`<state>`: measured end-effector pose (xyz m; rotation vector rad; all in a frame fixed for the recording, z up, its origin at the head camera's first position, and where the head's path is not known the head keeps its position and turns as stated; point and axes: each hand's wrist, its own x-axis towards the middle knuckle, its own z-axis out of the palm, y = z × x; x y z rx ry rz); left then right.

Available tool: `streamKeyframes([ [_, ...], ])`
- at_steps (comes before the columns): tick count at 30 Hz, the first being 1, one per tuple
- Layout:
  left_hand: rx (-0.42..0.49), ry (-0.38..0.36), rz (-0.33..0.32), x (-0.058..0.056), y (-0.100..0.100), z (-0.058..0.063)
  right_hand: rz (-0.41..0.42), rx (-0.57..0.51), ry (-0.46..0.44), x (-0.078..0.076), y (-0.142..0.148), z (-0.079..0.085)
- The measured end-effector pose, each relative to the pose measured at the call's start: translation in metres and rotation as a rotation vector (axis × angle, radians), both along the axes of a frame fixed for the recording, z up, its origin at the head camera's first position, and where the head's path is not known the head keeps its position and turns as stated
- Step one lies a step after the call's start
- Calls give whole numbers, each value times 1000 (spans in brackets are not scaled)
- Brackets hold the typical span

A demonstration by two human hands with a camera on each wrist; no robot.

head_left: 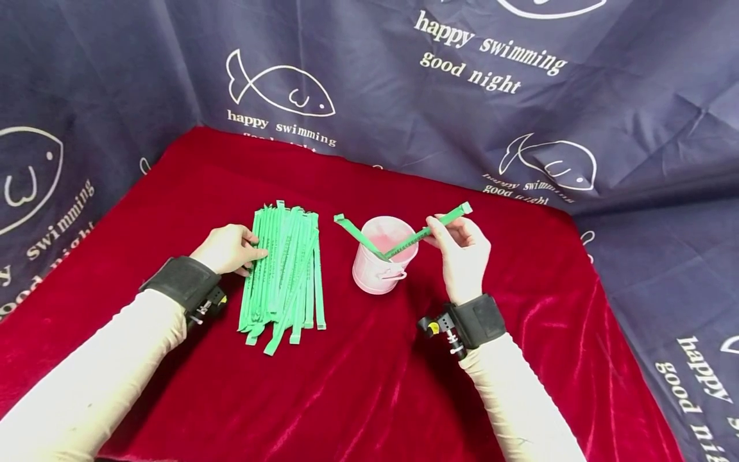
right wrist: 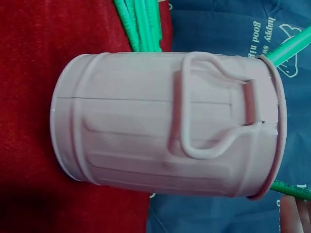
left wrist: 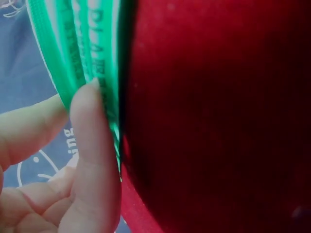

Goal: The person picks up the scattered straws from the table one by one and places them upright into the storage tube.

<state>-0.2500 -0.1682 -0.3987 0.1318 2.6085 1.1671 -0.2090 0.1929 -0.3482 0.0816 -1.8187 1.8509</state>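
A pile of long, thin green wrapped sticks (head_left: pixel 285 269) with flat crimped ends and dark print lies left of the middle. My left hand (head_left: pixel 228 249) is at the pile's left edge; in the left wrist view its thumb and a finger (left wrist: pixel 36 119) pinch the outer sticks. My right hand (head_left: pixel 464 256) holds one green wrapped stick (head_left: pixel 418 235) between thumb and fingers. That stick slants down into a small pink metal bucket (head_left: pixel 369 273), its lower end inside the rim. Another green stick (head_left: pixel 359 236) leans out of the bucket to the left.
The bucket's wire handle (right wrist: pixel 187 111) hangs at its near side. A wrinkled red velvet cloth (head_left: pixel 358 385) covers the table. Behind and beside it hangs a dark blue curtain (head_left: pixel 375 77) printed with white fish and words. Each wrist wears a black band with a small camera mount.
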Motion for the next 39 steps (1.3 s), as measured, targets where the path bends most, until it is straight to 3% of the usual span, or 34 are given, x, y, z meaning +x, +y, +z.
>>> streamKeyframes([
  [13,16,-30,14,3,-7,-2,35,11,-62,2,0,-14],
  [19,9,-59,14,2,-8,-4,18,8,-91,3,0,-16],
  [24,33,-48,43,3,-6,1,-21,-38,-63,3,0,-13],
  [32,70,107,46,5,-1,17,-133,0,-5,6,0,-4],
  [39,101,350,90,16,17,31,-192,89,84,9,-5,5],
])
